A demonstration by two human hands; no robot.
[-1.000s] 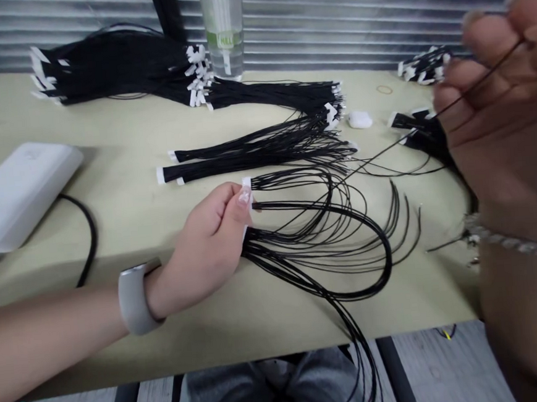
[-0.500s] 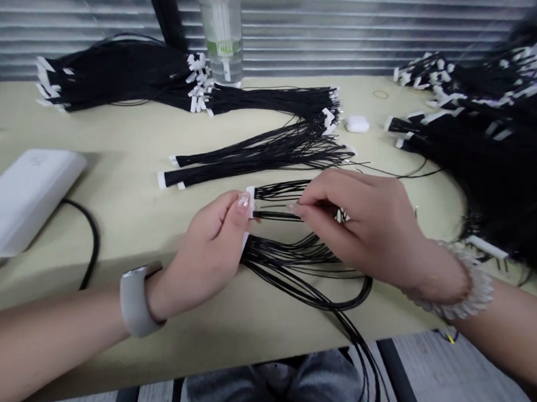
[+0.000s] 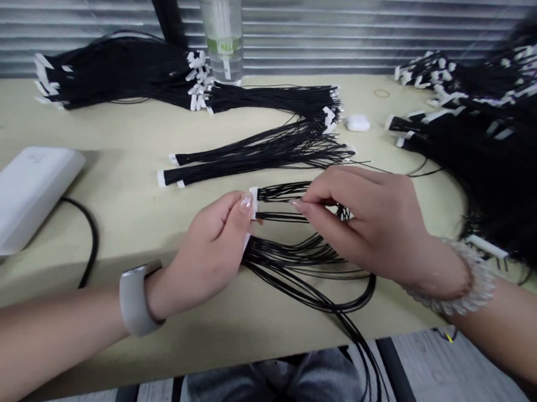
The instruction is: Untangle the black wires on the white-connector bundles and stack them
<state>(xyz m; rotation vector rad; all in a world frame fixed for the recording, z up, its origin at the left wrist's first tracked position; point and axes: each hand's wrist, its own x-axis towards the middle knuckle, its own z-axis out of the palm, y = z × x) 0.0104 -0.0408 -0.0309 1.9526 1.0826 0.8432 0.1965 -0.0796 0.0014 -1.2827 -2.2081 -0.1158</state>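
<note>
My left hand [image 3: 219,245] is closed, its thumb pressing a white connector [image 3: 254,203] from which thin black wires [image 3: 279,192] run to the right. A second white connector [image 3: 246,242] shows just below the thumb, with a bundle of black wires [image 3: 291,252] looping down over the table's front edge. To the right, my right hand [image 3: 367,224] pinches a thin black wire at thumb and forefinger, a short way from the first connector. Its curled fingers hide part of the wires behind them.
Wire bundles with white connectors [image 3: 256,168] lie beyond my hands. A larger pile [image 3: 114,74] is at the back left, another [image 3: 503,170] at the right. A water bottle [image 3: 223,37], a white power bank [image 3: 26,198] and a white earbud case [image 3: 358,123] stand on the table [image 3: 118,132].
The wire in my right fingertips, earlier visible reaching left toward the connector, now shows little in the gap. Both hands have shifted very slightly to the right.
</note>
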